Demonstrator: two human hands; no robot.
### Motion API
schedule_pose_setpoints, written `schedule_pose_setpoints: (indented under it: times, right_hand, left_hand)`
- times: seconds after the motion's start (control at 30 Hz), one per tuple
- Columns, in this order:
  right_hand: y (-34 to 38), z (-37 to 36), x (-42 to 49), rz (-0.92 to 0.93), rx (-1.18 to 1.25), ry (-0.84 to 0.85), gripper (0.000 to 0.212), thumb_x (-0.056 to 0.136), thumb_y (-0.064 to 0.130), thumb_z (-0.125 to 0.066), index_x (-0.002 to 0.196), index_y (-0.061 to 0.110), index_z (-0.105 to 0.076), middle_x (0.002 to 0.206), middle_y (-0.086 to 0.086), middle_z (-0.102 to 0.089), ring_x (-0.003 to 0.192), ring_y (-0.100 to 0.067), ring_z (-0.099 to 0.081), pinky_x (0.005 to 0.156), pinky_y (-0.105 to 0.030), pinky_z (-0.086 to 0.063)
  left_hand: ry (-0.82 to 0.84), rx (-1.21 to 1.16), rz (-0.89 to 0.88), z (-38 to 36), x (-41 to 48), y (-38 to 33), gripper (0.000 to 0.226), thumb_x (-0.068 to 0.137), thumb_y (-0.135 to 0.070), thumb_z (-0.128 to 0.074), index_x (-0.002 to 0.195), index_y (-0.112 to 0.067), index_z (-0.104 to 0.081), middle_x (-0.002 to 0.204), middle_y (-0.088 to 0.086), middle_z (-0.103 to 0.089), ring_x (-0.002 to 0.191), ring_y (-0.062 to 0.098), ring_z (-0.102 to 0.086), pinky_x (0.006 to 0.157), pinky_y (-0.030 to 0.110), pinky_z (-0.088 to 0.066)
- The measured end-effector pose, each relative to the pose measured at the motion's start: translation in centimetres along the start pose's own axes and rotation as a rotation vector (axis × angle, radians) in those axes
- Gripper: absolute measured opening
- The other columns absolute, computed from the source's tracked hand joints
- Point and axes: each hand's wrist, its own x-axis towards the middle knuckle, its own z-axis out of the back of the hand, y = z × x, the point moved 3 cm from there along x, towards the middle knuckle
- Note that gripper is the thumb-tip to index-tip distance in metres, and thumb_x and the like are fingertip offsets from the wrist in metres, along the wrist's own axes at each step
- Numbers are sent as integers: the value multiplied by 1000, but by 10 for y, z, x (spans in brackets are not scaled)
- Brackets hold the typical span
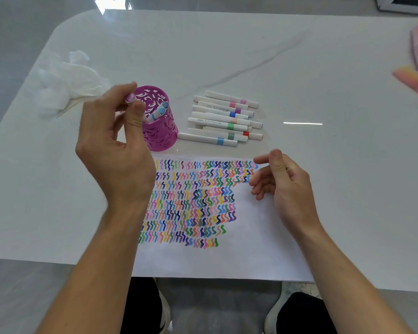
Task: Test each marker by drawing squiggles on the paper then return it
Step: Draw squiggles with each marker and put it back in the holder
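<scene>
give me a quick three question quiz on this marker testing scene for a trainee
1. True or false: the right hand grips a marker over the paper.
2. Where do the loose markers lie? A in the pink holder; B on the table, right of the holder; C on the paper.
3. Fill in: the left hand pinches a lilac-ended marker; the standing marker in the holder has a ___ cap.
Key: 1 false; 2 B; 3 blue.
</scene>
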Motion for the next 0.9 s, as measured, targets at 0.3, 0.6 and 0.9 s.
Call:
schedule_pose_setpoints:
  times: [0.3, 0.6, 0.9]
  right_hand:
    - [1, 1, 0, 10, 2, 0, 42, 104, 44, -41, 102, 13, -68, 72, -10, -71, 61, -22, -64, 58, -33, -54]
    - [1, 1, 1, 2, -8, 0, 38, 108, 38, -41, 103, 12, -68, 72, -10, -71, 61, -22, -64, 56, -30, -54]
    - [1, 2, 1, 8, -9, -5, 38, 108, 38, -42, 103, 10, -68, 73, -12, -71, 61, -21, -64, 56, -28, -54]
  left_hand:
    - [145, 397, -18, -5, 2, 17, 23, 97, -33, -66, 117, -23, -73, 102, -2, -69, 104, 17, -56, 85, 15, -39]
    - [186, 477, -19, -9, 2, 17, 24, 94, -21, -65, 117, -22, -72, 109, 1, -68, 110, 22, -54, 84, -2, -28]
    - [176, 425, -198, -16, -8, -3, 22, 91, -14, -69, 113, -12, -73, 109, 6, -68, 110, 26, -57, 93, 12, -39]
